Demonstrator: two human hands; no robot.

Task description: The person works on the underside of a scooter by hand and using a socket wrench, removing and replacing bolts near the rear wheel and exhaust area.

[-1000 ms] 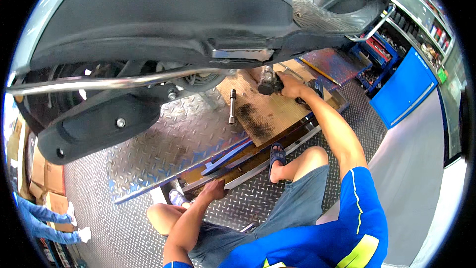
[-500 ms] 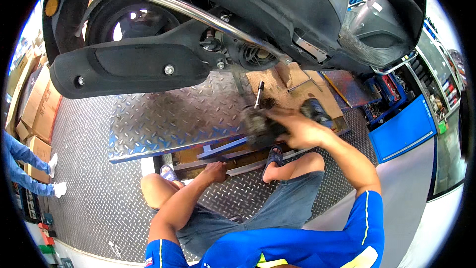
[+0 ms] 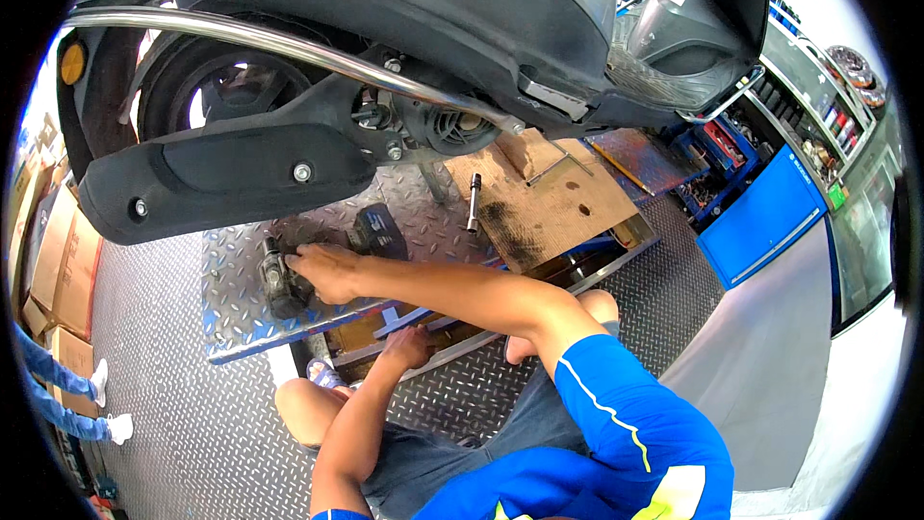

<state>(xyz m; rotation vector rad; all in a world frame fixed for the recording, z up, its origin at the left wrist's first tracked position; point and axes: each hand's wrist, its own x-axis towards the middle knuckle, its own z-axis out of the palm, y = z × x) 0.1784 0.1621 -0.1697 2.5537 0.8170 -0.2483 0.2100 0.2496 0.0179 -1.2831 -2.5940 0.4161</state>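
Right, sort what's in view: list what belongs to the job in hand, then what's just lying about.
In hand:
right hand on the dark cylindrical metal part
left hand braced on the lift's edge
grey scooter above

Lying about:
slim metal socket wrench
stained wooden board
blue tool cabinet

The person wears a bright blue short-sleeved shirt (image 3: 626,414) with thin white piping, a yellow and white panel low on it, and grey denim shorts (image 3: 452,453); forearms bare.

The ramp (image 3: 241,318) is bumpy, shiny metal. The board (image 3: 553,197) is rough, stained wood. The muffler cover (image 3: 231,178) looks like dull black plastic. The rail (image 3: 289,43) is shiny metal.
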